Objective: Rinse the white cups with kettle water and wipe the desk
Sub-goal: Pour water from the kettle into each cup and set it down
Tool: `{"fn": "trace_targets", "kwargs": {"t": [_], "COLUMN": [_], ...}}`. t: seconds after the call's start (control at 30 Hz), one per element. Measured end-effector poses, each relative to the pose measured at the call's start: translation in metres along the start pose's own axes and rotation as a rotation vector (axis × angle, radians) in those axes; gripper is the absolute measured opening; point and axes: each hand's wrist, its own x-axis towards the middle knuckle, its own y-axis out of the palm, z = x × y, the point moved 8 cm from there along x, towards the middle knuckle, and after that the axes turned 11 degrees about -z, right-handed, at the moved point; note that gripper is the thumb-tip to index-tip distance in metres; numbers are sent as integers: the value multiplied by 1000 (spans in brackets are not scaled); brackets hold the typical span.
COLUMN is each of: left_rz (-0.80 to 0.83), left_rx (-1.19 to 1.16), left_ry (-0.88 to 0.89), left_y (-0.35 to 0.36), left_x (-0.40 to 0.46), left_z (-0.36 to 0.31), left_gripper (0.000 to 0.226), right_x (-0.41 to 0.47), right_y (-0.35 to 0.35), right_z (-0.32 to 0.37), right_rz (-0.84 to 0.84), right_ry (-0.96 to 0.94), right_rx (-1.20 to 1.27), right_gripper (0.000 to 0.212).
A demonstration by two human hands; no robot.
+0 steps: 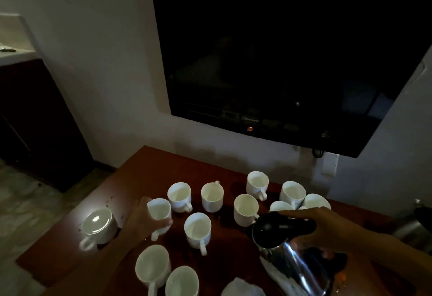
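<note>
On the desk (149, 167), white handled cups (197, 228) stand upright.

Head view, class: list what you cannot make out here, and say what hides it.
- Cups behind the kettle: count hidden by right hand.
- White thing: cut by bottom edge.
- Water in cup held by left hand: too dim.
- Metal object: cut by right edge.

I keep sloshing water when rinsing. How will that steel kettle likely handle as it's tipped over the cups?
The kettle is rigid polished steel, probably slick if wet, so the right hand does well gripping its black handle. With water inside it likely feels heavy and shifts as it tilts. The white cups crowd close, so a swing could knock one.
</note>
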Motion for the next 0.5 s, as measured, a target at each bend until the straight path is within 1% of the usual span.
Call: {"fn": "trace_targets", "kwargs": {"t": [0.13,0.33,0.4,0.5], "left_rz": [-7,-18,-19,12], "left_rx": [4,-34,-42,8], "left_ry": [-54,-102,-94,-97], "left_y": [11,20,23,28], "left_x": [-6,-10,-10,-12], "left_z": [14,31,30,29], "left_gripper": [95,101,101,103], "right_x": [1,3,3,2], "right_y": [2,3,3,2], "right_z": [2,-7,-8,-7], "right_rz": [24,23,26,14], "right_ry": [4,44,47,52], "right_rx": [-21,-17,-3,1], "right_gripper": [68,80,79,76]}}
